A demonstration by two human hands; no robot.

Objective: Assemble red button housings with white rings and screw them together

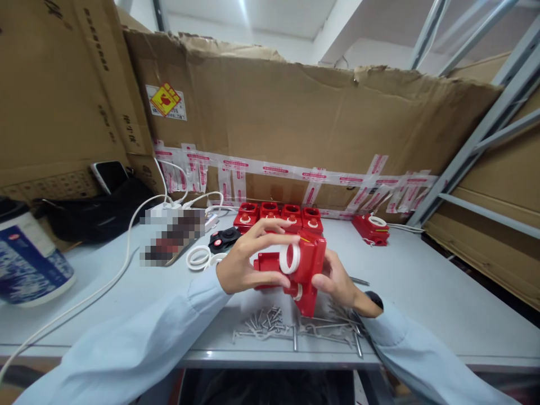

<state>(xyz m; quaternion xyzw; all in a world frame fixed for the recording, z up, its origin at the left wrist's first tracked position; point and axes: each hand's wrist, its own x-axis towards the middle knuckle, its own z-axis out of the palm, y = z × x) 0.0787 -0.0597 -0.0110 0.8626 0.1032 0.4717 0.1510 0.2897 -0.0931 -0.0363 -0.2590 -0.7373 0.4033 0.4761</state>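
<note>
A glossy red plastic housing is held up off the table, tilted, with a white ring at its round opening. My left hand pinches this ring between thumb and fingers, against the housing. Wrapped around the housing's right side is my right hand, thumb in front, the other fingers partly hidden behind. Another red housing sits on the table behind my left hand, partly covered. Below my hands lies a pile of metal screws, and to its right are thin metal rods.
Several red housings stand in a row at the back; one more, with a white ring, is at the right. Loose white rings, a black object, a phone, white cables and a blue-white cup occupy the left. Cardboard walls the back.
</note>
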